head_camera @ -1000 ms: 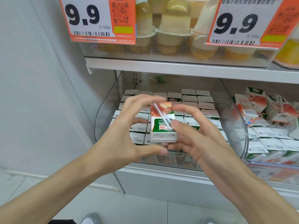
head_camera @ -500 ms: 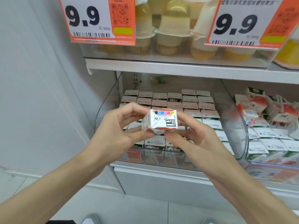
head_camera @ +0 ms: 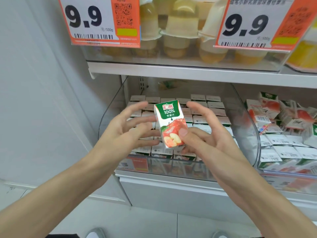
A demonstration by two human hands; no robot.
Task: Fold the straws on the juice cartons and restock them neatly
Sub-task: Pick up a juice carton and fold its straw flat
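The juice carton [head_camera: 170, 123] is up in the air in front of the shelving, upright and leaning slightly to the left. Its printed face, with a green top band and red apples, is turned toward the camera.

The right hand [head_camera: 210, 136] grips it low on its right side. The thumb lies flat on the apple print and the lower fingers curl in under and behind the carton. The forefinger stays loose, reaching up past the carton's right edge without touching it.

The left hand [head_camera: 127, 128] is just left of the carton, palm facing it, fingers spread and nearly straight, holding nothing. Blur hides whether its fingertips meet the carton's left edge. Both forearms reach up toward the carton from the bottom corners.

Directly behind the carton stands a clear bin [head_camera: 247, 117] filled with tidy rows of cartons [head_camera: 215, 105] standing upright. Farther right of the carton lies a heap of loose cartons [head_camera: 281, 117], tipped at odd angles. Above the carton runs a white shelf [head_camera: 188, 73] holding jelly cups [head_camera: 178, 30], with two orange 9.9 price tags [head_camera: 99, 21] hung in front. Far below the carton, two shoes [head_camera: 95, 234] show on the floor.
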